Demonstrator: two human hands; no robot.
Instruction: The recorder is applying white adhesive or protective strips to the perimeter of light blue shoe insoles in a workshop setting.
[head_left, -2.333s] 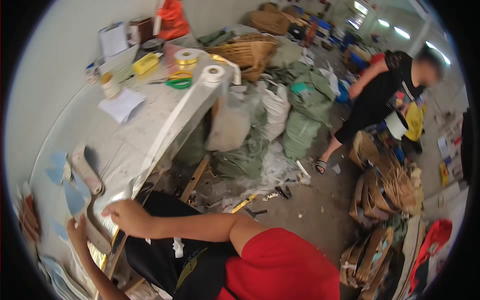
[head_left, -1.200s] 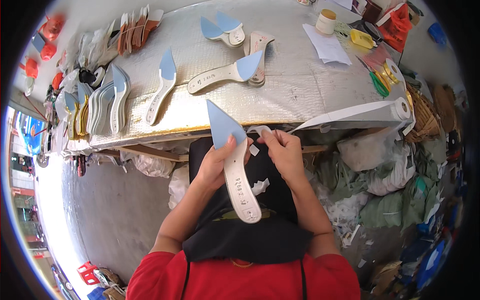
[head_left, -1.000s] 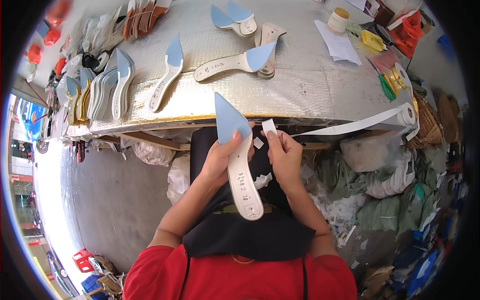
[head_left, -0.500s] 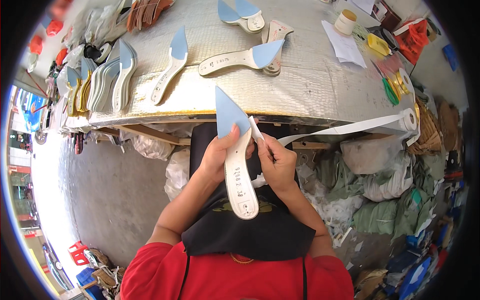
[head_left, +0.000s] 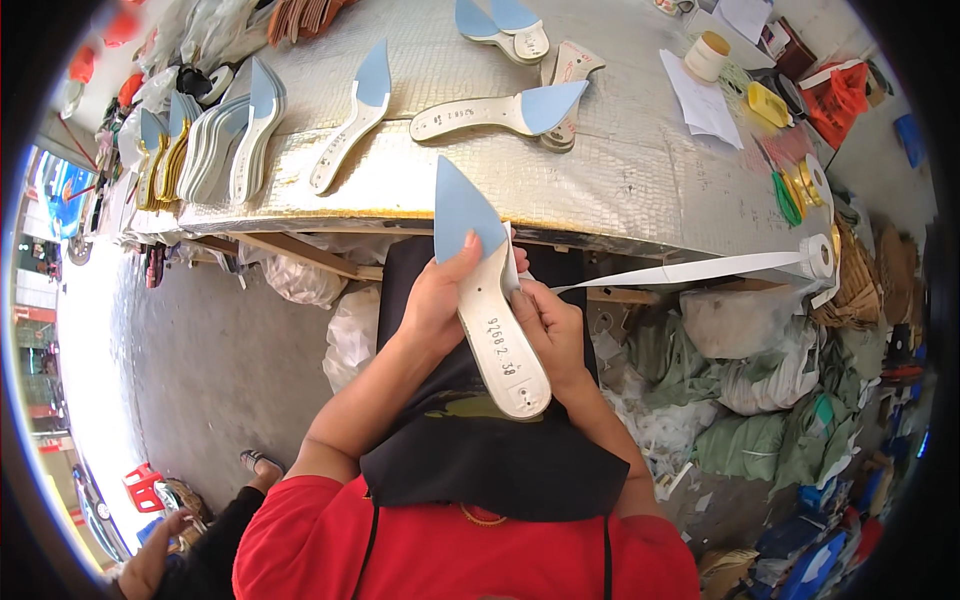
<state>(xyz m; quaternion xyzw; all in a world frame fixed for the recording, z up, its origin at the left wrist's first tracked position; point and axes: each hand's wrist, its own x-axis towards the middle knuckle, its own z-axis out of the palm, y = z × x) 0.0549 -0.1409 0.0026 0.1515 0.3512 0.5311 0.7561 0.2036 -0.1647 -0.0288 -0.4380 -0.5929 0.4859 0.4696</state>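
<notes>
Over my lap I hold a shoe insole with a pale blue pointed toe and a cream heel part bearing printed marks. My left hand is closed around its waist, thumb on top near the blue edge, other fingers hidden beneath. My right hand is closed at the insole's right edge, pinching white tape against it; part of the tape is hidden by the fingers. The tape stretches rightward from that hand to a white roll at the table's right edge.
On the silvery table lie several finished-looking insoles, a white jar, papers and green-handled scissors. Bags and green cloth fill the floor at right. Another person's arm and foot show at lower left.
The insole's heel has swung right. My right hand has come down against its edge, and the tape end that stood up now lies along the side. Another person has appeared at lower left.
</notes>
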